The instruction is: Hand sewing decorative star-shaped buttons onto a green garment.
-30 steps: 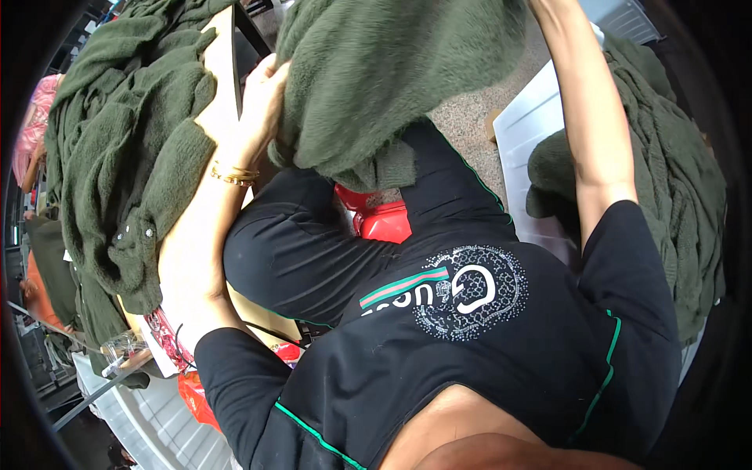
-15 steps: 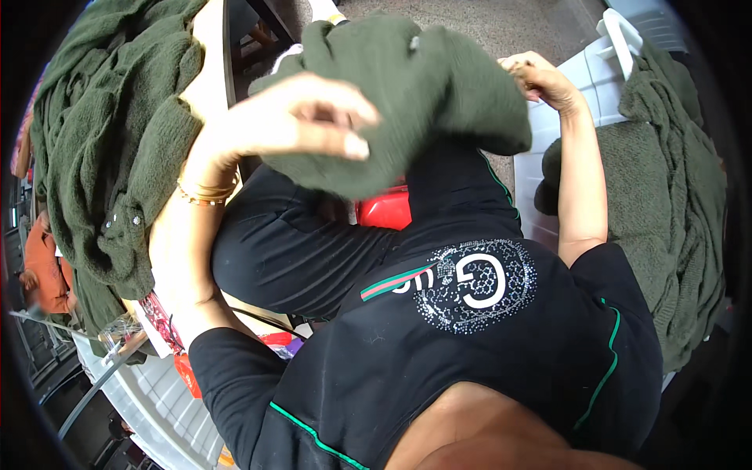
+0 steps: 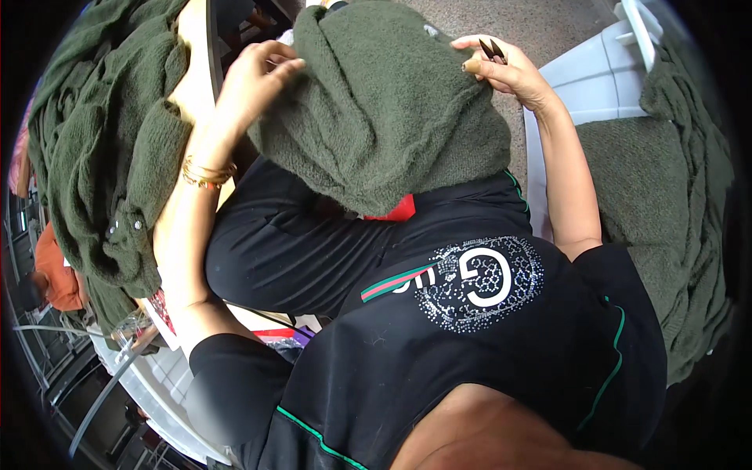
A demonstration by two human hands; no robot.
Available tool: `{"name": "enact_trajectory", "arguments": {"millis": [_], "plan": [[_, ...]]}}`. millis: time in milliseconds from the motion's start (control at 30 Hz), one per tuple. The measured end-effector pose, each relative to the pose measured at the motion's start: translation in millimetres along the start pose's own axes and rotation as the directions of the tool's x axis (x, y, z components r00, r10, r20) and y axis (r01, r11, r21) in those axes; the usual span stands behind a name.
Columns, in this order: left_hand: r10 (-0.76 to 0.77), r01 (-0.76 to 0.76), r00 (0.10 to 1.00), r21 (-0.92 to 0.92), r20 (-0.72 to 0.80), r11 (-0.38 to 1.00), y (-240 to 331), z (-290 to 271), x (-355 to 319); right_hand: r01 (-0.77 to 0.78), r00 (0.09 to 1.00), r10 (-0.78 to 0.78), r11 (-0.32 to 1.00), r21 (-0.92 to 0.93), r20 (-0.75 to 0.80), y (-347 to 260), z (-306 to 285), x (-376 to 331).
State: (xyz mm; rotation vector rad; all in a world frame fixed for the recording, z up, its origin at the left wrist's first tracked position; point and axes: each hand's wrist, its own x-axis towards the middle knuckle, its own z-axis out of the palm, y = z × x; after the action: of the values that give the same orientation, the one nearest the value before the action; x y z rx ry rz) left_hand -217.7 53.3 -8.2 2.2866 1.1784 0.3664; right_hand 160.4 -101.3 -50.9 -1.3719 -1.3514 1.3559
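"Workshop behind, far left?"

"Person in orange (image 3: 59,270), then a pale table (image 3: 196,47) under heaped green knitwear (image 3: 94,149)."

"Left hand?"

"Left hand (image 3: 254,82) is at the left edge of a green sweater (image 3: 392,110). Fingers curled, thumb close, narrow gap; can't tell if they pinch. Half a second ago it was out over the cloth."

"Sweater where?"

"Draped over black trousers (image 3: 298,243), between both hands. Blur's mostly gone since, so I'd call it settled, both sides in reach."

"Writing?"

"Black shirt (image 3: 368,376): big pale letters, striped band, dotted ring. Not copying those. Can't read any label on the sweater."

"Right hand?"

"Right hand (image 3: 513,74) holds dark snips (image 3: 493,51), blades up; index and thumb reach the sweater's right edge. Beyond, white bin (image 3: 591,74), more green cloth (image 3: 642,188). Next."
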Motion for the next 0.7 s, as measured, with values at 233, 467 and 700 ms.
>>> {"name": "enact_trajectory", "arguments": {"millis": [233,467,700], "plan": [[-0.231,0.198,0.948,0.16,0.22,0.967,-83.0,1.7,-12.5,0.068,0.985,-0.022,0.963,-0.262,0.172,-9.7,39.0,-9.3],[-0.15,0.233,0.935,-0.237,0.32,0.943,-58.0,0.8,-17.1,-0.007,0.998,0.006,1.0,-0.006,-0.064,2.3,34.2,-13.4],[-0.197,0.231,0.872,-0.023,0.447,0.973,-49.1,11.2,-23.4,0.4,0.901,-0.034,0.449,0.799,-0.432,5.6,-33.6,-2.1]]}}
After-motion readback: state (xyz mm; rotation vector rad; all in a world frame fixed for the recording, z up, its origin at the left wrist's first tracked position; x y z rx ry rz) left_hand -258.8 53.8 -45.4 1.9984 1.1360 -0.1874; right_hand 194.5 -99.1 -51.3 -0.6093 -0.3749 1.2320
